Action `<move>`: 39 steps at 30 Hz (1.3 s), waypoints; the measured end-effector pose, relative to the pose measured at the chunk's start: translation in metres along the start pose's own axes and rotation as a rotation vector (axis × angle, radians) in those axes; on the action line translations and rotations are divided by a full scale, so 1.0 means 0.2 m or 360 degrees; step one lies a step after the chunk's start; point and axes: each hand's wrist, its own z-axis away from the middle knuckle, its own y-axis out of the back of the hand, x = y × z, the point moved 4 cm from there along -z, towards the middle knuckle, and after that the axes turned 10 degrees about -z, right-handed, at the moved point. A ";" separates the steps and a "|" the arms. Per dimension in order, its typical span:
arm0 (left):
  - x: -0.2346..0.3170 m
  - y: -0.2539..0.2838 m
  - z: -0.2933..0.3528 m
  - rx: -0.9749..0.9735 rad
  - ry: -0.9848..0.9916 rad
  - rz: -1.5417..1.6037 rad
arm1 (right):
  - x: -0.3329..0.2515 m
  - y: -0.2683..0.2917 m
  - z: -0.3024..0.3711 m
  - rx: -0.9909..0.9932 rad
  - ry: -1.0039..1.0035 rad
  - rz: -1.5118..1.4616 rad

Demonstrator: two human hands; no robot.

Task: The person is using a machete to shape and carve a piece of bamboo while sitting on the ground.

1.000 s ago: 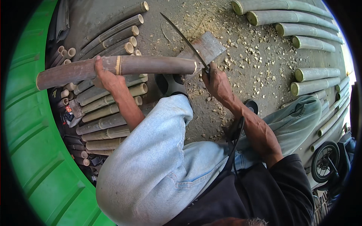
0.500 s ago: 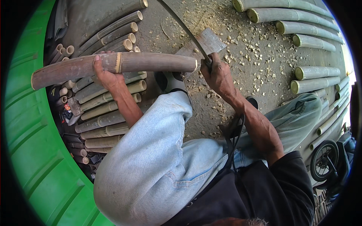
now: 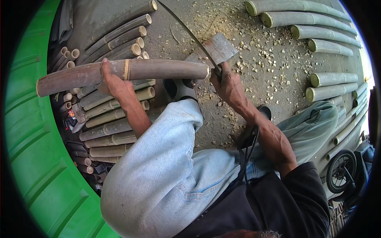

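My left hand (image 3: pixel 114 84) grips a thick brown bamboo piece (image 3: pixel 166 69) from below, its thumb lying up the near side. The piece is held level, crosswise, with a pale ring at its middle joint and a pale cut edge at its right end. Closed round the handle of a machete (image 3: pixel 189 35) is my right hand (image 3: pixel 228 84), just right of that end. The long dark blade slants up and left, beyond the bamboo, with its tip near the picture's top edge. A grey flat board (image 3: pixel 223 48) lies on the ground behind the blade.
Brown bamboo pieces (image 3: pixel 119 115) are stacked at the left beside a green ribbed panel (image 3: pixel 31 131). Green-grey bamboo lengths (image 3: pixel 321 34) lie at the right. Pale wood chips (image 3: pixel 274 63) litter the ground. A wheel (image 3: pixel 340 171) stands at the lower right.
The bamboo piece has shifted slightly right and down with my left hand. My right hand has sunk a little, and the machete blade leans further left.
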 end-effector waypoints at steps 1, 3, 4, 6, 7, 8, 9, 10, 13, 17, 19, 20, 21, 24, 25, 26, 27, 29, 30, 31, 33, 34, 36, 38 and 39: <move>-0.01 0.01 -0.01 0.0024 0.0018 0.0014 | 0.00 0.00 0.00 0.0047 0.0026 -0.0057; -0.01 0.00 -0.01 0.0013 -0.0022 0.0010 | 0.01 -0.01 0.01 0.0117 0.0083 -0.0129; 0.00 0.00 -0.01 0.0009 -0.0056 0.0030 | 0.06 -0.04 0.03 -0.0036 -0.0197 0.0084; 0.02 -0.01 0.00 0.0026 -0.0124 -0.0003 | 0.14 -0.08 0.07 -0.0320 -0.0633 0.0487; 0.03 -0.02 0.01 -0.0021 -0.0179 0.0005 | 0.14 -0.08 0.08 -0.0305 -0.0615 0.0451; 0.03 -0.02 0.01 0.0029 -0.0110 -0.0012 | 0.12 -0.07 0.08 -0.0349 -0.0552 0.0374; 0.03 -0.02 0.02 -0.0005 -0.0072 -0.0029 | 0.10 -0.07 0.10 -0.0341 -0.0541 0.0322; 0.03 -0.04 0.01 -0.0022 -0.0065 0.0023 | 0.09 -0.04 0.06 -0.0317 -0.0538 0.0333; 0.03 -0.03 0.01 0.0061 -0.0069 0.0018 | -0.01 0.00 0.04 -0.0050 -0.0113 -0.0007; 0.04 -0.03 0.03 0.0049 -0.0105 -0.0029 | 0.13 -0.06 0.08 -0.0178 -0.0372 0.0238; 0.05 -0.03 0.04 0.0048 -0.0139 -0.0021 | 0.27 -0.07 0.11 -0.0308 -0.0564 0.0365; 0.05 -0.04 0.04 0.0063 -0.0106 0.0015 | 0.32 -0.06 0.12 -0.0338 -0.0563 0.0338; 0.05 -0.03 0.05 0.0035 -0.0094 0.0061 | 0.36 -0.05 0.15 -0.0361 -0.0608 0.0338; 0.04 -0.01 0.04 -0.0142 0.0006 0.0303 | 0.32 -0.01 0.13 -0.0269 -0.0483 0.0355; 0.04 0.02 0.05 -0.0237 -0.0017 0.0300 | 0.29 -0.01 0.11 -0.0308 -0.0565 0.0387; 0.04 0.04 0.04 -0.0268 -0.0019 0.0306 | 0.22 -0.01 0.10 -0.0285 -0.0477 0.0296; 0.04 0.05 0.04 -0.0349 -0.0104 0.0264 | 0.17 0.00 0.05 -0.0255 -0.0443 0.0263; 0.02 0.09 0.04 -0.0380 -0.0126 0.0244 | 0.04 0.00 -0.01 -0.0117 -0.0082 0.0085; 0.01 0.10 0.04 -0.0442 -0.0163 0.0222 | 0.02 -0.01 -0.02 -0.0116 -0.0039 0.0092; 0.01 0.12 0.04 -0.0403 -0.0132 0.0208 | 0.00 -0.01 -0.02 -0.0075 0.0122 0.0051; 0.01 0.12 0.04 -0.0475 -0.0184 0.0225 | 0.01 -0.02 -0.01 0.0062 0.0353 0.0022; 0.01 0.13 0.05 -0.0459 -0.0173 0.0194 | 0.07 -0.05 0.01 -0.0023 0.0063 0.0152; 0.03 0.13 0.06 -0.0447 -0.0233 0.0169 | 0.20 -0.07 0.04 -0.0247 -0.0518 0.0451; 0.02 0.13 0.06 -0.0464 -0.0225 0.0211 | 0.20 -0.07 0.06 -0.0301 -0.0469 0.0408; 0.02 0.14 0.06 -0.0469 -0.0193 0.0191 | 0.19 -0.07 0.07 -0.0272 -0.0506 0.0363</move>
